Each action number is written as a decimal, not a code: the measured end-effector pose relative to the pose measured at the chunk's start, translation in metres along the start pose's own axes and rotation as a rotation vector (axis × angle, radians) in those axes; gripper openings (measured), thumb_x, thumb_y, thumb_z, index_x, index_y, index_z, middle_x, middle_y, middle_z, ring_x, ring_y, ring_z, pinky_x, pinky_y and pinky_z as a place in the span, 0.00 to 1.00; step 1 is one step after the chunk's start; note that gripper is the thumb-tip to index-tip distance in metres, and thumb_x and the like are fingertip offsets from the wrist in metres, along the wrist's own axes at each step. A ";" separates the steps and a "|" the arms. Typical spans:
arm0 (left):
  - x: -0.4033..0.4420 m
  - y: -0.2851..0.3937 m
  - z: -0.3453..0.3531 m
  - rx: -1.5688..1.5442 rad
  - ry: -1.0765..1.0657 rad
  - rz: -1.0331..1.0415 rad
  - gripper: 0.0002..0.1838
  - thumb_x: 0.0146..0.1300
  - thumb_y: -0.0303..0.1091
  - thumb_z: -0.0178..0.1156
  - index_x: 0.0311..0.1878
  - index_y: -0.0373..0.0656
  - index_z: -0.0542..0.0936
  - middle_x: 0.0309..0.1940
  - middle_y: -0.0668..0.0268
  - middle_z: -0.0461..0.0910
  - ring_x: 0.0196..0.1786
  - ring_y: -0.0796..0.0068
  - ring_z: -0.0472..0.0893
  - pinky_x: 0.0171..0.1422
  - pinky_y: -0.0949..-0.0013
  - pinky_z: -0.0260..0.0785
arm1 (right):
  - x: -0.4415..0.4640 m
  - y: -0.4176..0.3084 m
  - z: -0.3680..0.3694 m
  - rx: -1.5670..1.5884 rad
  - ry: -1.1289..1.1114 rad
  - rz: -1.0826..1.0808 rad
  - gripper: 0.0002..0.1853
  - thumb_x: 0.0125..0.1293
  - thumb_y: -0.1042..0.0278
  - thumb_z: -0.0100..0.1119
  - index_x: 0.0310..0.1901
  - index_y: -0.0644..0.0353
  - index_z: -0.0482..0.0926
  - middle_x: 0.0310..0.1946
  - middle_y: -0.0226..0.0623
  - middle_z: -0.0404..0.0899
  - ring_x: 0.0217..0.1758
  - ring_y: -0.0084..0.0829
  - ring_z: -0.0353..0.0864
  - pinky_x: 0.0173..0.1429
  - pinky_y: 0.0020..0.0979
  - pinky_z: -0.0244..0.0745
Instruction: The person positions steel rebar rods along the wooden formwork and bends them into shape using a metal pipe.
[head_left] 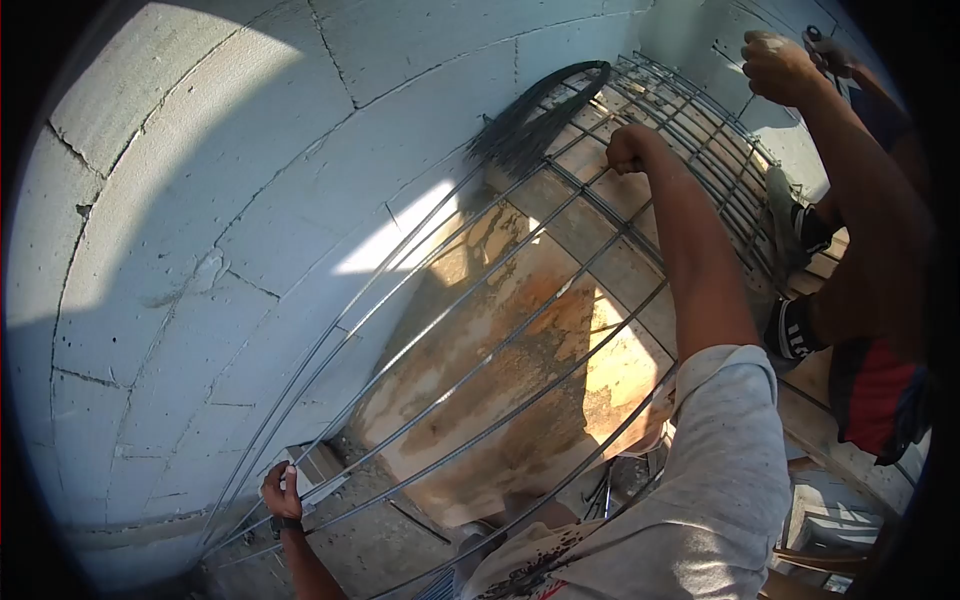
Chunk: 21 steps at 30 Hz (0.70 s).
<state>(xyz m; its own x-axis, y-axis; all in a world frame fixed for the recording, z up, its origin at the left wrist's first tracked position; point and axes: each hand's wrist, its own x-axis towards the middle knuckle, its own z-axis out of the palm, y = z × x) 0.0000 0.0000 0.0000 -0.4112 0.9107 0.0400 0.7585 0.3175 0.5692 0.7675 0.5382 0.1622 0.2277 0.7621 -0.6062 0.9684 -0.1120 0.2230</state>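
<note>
Grey sleeve (728,440) nearest. Right hand (628,150) fisted at steel bars (443,398); left hand (281,492) at bars, grip unclear. Stained slab (530,450) below, block wall (200,250) alongside.

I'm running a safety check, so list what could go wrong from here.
The long rebar rods could shift or spring if the left hand slips. The bare right hand, close over the rebar grid, might get scraped or pinched. The co-worker's shoe, right beside the grid, could get caught if the steel moves.
</note>
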 end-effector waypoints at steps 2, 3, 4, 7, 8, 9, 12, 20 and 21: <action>-0.005 -0.005 0.003 -0.017 0.005 0.020 0.24 0.69 0.53 0.64 0.49 0.37 0.88 0.44 0.51 0.88 0.49 0.50 0.86 0.58 0.52 0.75 | 0.004 -0.003 -0.006 -0.070 -0.171 0.032 0.15 0.65 0.66 0.64 0.19 0.56 0.83 0.20 0.41 0.80 0.23 0.34 0.76 0.35 0.44 0.68; 0.010 -0.004 -0.007 0.015 0.034 0.036 0.24 0.69 0.53 0.64 0.48 0.37 0.88 0.44 0.51 0.88 0.49 0.50 0.86 0.58 0.53 0.75 | 0.017 -0.015 -0.005 -0.107 -0.191 -0.024 0.15 0.65 0.66 0.64 0.19 0.55 0.83 0.21 0.40 0.80 0.23 0.35 0.76 0.35 0.44 0.68; 0.010 -0.004 -0.003 0.016 0.047 0.039 0.24 0.69 0.52 0.64 0.48 0.37 0.88 0.43 0.51 0.88 0.49 0.51 0.86 0.57 0.53 0.75 | 0.016 -0.016 -0.008 -0.173 -0.212 -0.053 0.15 0.65 0.66 0.63 0.19 0.55 0.83 0.21 0.40 0.81 0.22 0.35 0.76 0.36 0.45 0.69; 0.007 0.001 0.004 -0.023 0.041 0.047 0.24 0.69 0.52 0.65 0.48 0.37 0.88 0.42 0.51 0.88 0.47 0.52 0.86 0.54 0.54 0.76 | -0.009 -0.021 -0.008 -0.142 -0.134 -0.023 0.15 0.65 0.66 0.63 0.20 0.57 0.83 0.23 0.40 0.82 0.24 0.35 0.78 0.36 0.46 0.71; 0.007 -0.003 0.005 -0.014 0.036 0.054 0.24 0.69 0.52 0.65 0.48 0.37 0.87 0.42 0.51 0.88 0.46 0.52 0.86 0.53 0.54 0.76 | -0.020 -0.021 -0.007 -0.094 -0.080 0.007 0.15 0.65 0.66 0.63 0.20 0.58 0.83 0.24 0.40 0.83 0.24 0.35 0.80 0.36 0.46 0.71; 0.007 -0.006 0.006 -0.005 0.032 0.061 0.24 0.69 0.52 0.65 0.47 0.36 0.87 0.41 0.50 0.88 0.46 0.52 0.86 0.53 0.54 0.76 | -0.022 -0.020 -0.004 -0.073 -0.027 0.001 0.15 0.66 0.66 0.63 0.21 0.59 0.84 0.23 0.40 0.83 0.25 0.36 0.81 0.37 0.46 0.73; 0.008 -0.005 0.008 -0.022 0.052 0.084 0.24 0.69 0.52 0.64 0.47 0.36 0.87 0.40 0.50 0.88 0.43 0.52 0.86 0.51 0.53 0.76 | -0.010 -0.016 0.020 0.082 0.105 -0.020 0.12 0.66 0.65 0.62 0.29 0.65 0.84 0.26 0.43 0.84 0.30 0.41 0.85 0.39 0.46 0.77; 0.006 0.010 0.001 0.018 0.104 0.139 0.27 0.70 0.53 0.63 0.47 0.33 0.87 0.40 0.48 0.88 0.43 0.51 0.86 0.51 0.53 0.77 | -0.097 -0.018 0.096 0.377 0.632 0.029 0.38 0.65 0.71 0.56 0.77 0.64 0.58 0.54 0.62 0.84 0.54 0.55 0.87 0.57 0.53 0.80; 0.005 0.013 0.002 0.030 0.104 0.137 0.27 0.70 0.54 0.63 0.47 0.33 0.87 0.40 0.48 0.88 0.43 0.51 0.86 0.52 0.53 0.77 | -0.104 -0.016 0.098 0.379 0.609 0.025 0.38 0.65 0.71 0.57 0.77 0.65 0.58 0.54 0.61 0.84 0.55 0.54 0.87 0.58 0.52 0.80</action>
<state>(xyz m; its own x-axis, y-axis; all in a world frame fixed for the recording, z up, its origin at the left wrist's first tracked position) 0.0094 0.0090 0.0061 -0.3517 0.9143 0.2009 0.8253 0.2015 0.5275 0.7379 0.3986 0.1468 0.2597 0.9646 -0.0459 0.9577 -0.2634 -0.1159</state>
